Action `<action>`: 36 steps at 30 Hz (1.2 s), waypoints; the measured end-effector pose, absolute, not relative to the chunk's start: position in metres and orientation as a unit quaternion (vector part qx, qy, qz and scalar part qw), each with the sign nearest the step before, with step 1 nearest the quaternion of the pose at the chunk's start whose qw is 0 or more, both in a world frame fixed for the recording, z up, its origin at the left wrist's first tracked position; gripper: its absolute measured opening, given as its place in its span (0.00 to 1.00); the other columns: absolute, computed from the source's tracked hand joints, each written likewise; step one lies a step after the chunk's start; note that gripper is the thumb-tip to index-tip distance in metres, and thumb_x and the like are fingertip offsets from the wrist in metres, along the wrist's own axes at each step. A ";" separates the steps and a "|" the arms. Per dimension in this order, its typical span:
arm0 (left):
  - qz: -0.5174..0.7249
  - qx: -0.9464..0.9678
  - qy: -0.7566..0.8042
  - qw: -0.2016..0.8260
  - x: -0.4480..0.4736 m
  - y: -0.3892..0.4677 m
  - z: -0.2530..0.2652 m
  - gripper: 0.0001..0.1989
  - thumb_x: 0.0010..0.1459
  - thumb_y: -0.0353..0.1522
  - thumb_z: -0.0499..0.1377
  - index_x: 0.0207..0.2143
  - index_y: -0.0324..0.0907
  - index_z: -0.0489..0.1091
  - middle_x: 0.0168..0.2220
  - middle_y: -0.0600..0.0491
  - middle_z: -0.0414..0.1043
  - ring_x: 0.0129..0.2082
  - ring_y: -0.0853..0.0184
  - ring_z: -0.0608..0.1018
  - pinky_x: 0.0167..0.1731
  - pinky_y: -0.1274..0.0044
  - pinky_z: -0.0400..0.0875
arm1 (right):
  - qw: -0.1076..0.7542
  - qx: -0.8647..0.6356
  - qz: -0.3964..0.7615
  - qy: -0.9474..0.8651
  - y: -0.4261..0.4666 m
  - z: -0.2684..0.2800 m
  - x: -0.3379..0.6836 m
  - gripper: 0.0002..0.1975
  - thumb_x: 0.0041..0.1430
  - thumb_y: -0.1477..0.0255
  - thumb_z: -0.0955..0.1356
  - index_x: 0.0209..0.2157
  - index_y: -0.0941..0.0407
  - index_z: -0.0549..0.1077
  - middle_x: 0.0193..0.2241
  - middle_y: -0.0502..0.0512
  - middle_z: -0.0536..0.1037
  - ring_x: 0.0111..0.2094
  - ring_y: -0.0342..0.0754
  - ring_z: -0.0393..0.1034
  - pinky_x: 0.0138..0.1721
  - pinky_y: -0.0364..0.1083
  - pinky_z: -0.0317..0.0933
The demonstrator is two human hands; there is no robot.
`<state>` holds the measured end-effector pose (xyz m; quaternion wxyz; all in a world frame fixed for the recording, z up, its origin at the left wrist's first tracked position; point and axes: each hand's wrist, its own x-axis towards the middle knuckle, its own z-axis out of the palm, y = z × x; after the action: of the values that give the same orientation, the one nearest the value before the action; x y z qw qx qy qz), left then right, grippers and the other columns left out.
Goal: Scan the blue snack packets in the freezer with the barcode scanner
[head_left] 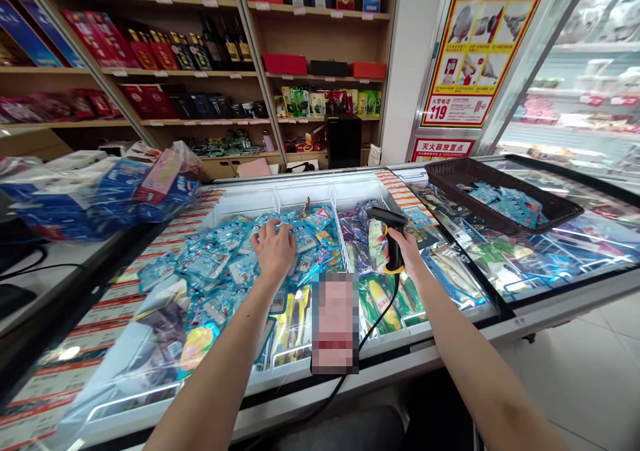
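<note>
My left hand (274, 249) rests palm down over a pile of small light-blue packets (205, 264), its fingers apart and slightly bent against them. The packets lie heaped on the glass top of a chest freezer. My right hand (409, 247) is wrapped around the handle of a black and yellow barcode scanner (394, 247), whose head points left toward the pile. A black cable (377, 321) runs down from its handle. Nearer to me, between my arms, lies a phone with a blurred-out screen (335, 324).
On the right a brown plastic tray (450, 177) with more blue packets stands on the freezer glass. Plastic-wrapped blue and white boxes (100, 191) are stacked at the left. Behind the freezer are shelves (200, 74) of boxes and bottles. White wire baskets (343, 241) show under the glass.
</note>
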<state>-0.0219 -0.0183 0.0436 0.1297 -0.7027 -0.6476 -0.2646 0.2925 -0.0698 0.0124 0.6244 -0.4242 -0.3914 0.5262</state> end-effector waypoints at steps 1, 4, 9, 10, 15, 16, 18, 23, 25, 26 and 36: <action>-0.261 -0.704 -0.648 0.125 -0.020 -0.018 0.042 0.18 0.64 0.34 0.47 0.48 0.44 0.74 0.58 0.43 0.66 0.57 0.50 0.66 0.57 0.57 0.52 | 0.621 -0.435 0.519 -0.395 -0.071 0.014 0.294 0.22 0.51 0.54 0.72 0.39 0.57 0.73 0.32 0.55 0.80 0.15 0.42 0.67 0.14 0.43 0.61; -0.263 -0.711 -0.640 0.123 -0.017 -0.015 0.039 0.18 0.64 0.34 0.47 0.46 0.44 0.74 0.57 0.43 0.68 0.57 0.50 0.67 0.58 0.57 0.51 | 0.622 -0.474 0.491 -0.383 -0.072 0.019 0.302 0.22 0.49 0.54 0.73 0.37 0.57 0.72 0.32 0.55 0.80 0.15 0.42 0.67 0.13 0.43 0.61; -0.289 -0.732 -0.605 0.124 -0.002 -0.006 0.038 0.16 0.64 0.35 0.49 0.46 0.45 0.74 0.55 0.44 0.70 0.55 0.51 0.69 0.58 0.56 0.51 | 0.655 -0.505 0.452 -0.333 -0.072 0.025 0.324 0.21 0.48 0.55 0.73 0.34 0.56 0.72 0.30 0.56 0.80 0.15 0.43 0.67 0.13 0.44 0.61; -0.292 -0.740 -0.595 0.115 0.004 -0.003 0.039 0.15 0.64 0.35 0.49 0.46 0.46 0.74 0.56 0.45 0.70 0.55 0.51 0.69 0.59 0.57 0.51 | 0.661 -0.503 0.450 -0.328 -0.073 0.026 0.330 0.20 0.47 0.55 0.73 0.34 0.56 0.72 0.30 0.56 0.81 0.15 0.43 0.67 0.13 0.44 0.61; -0.276 -0.814 -0.509 0.042 0.054 0.013 0.038 0.16 0.65 0.34 0.49 0.50 0.48 0.71 0.56 0.48 0.71 0.55 0.55 0.71 0.59 0.59 0.54 | 0.683 -0.493 0.437 -0.315 -0.084 0.028 0.359 0.21 0.48 0.55 0.73 0.36 0.56 0.72 0.31 0.55 0.81 0.16 0.42 0.66 0.14 0.43 0.60; -0.269 -0.828 -0.491 0.027 0.066 0.016 0.036 0.16 0.65 0.34 0.49 0.51 0.48 0.71 0.56 0.47 0.71 0.56 0.55 0.71 0.59 0.60 0.55 | 0.684 -0.499 0.430 -0.311 -0.086 0.027 0.364 0.21 0.48 0.54 0.73 0.36 0.56 0.73 0.31 0.55 0.81 0.16 0.42 0.66 0.14 0.44 0.60; -0.252 -0.857 -0.449 0.003 0.089 0.024 0.032 0.17 0.65 0.34 0.48 0.53 0.47 0.69 0.56 0.47 0.71 0.57 0.57 0.71 0.59 0.61 0.57 | 0.688 -0.516 0.415 -0.297 -0.089 0.023 0.373 0.21 0.48 0.54 0.73 0.35 0.56 0.73 0.31 0.55 0.81 0.15 0.43 0.66 0.13 0.45 0.60; -0.221 -0.891 -0.392 -0.056 0.143 0.043 0.020 0.20 0.66 0.35 0.48 0.58 0.44 0.66 0.61 0.46 0.67 0.60 0.58 0.69 0.58 0.64 0.61 | 0.700 -0.542 0.384 -0.261 -0.089 0.017 0.379 0.20 0.48 0.55 0.74 0.36 0.55 0.74 0.30 0.55 0.81 0.15 0.44 0.67 0.13 0.45 0.61; -0.202 -0.906 -0.363 -0.078 0.165 0.051 0.018 0.23 0.66 0.36 0.48 0.62 0.43 0.61 0.65 0.46 0.61 0.63 0.59 0.65 0.60 0.64 0.60 | 0.702 -0.549 0.373 -0.256 -0.087 0.017 0.379 0.19 0.48 0.56 0.74 0.36 0.55 0.74 0.30 0.55 0.81 0.14 0.44 0.67 0.12 0.45 0.61; -0.191 -0.913 -0.349 -0.086 0.177 0.055 0.017 0.25 0.66 0.36 0.47 0.64 0.43 0.59 0.67 0.45 0.58 0.65 0.59 0.63 0.62 0.64 0.58 | 0.703 -0.552 0.371 -0.253 -0.087 0.018 0.379 0.19 0.49 0.56 0.74 0.36 0.55 0.74 0.30 0.55 0.81 0.14 0.44 0.67 0.12 0.45 0.61; -0.101 -0.950 -0.284 -0.079 0.267 0.069 0.005 0.27 0.69 0.41 0.41 0.69 0.51 0.47 0.71 0.50 0.48 0.70 0.58 0.51 0.66 0.54 0.44 | 0.699 -0.555 0.388 -0.229 -0.082 0.023 0.379 0.19 0.49 0.56 0.73 0.36 0.55 0.73 0.29 0.55 0.81 0.14 0.44 0.66 0.13 0.45 0.62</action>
<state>0.2667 0.0690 0.0053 -0.0786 -0.9503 -0.2839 -0.1008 0.3788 -0.0823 0.0226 0.6990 -0.5553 -0.2287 0.3882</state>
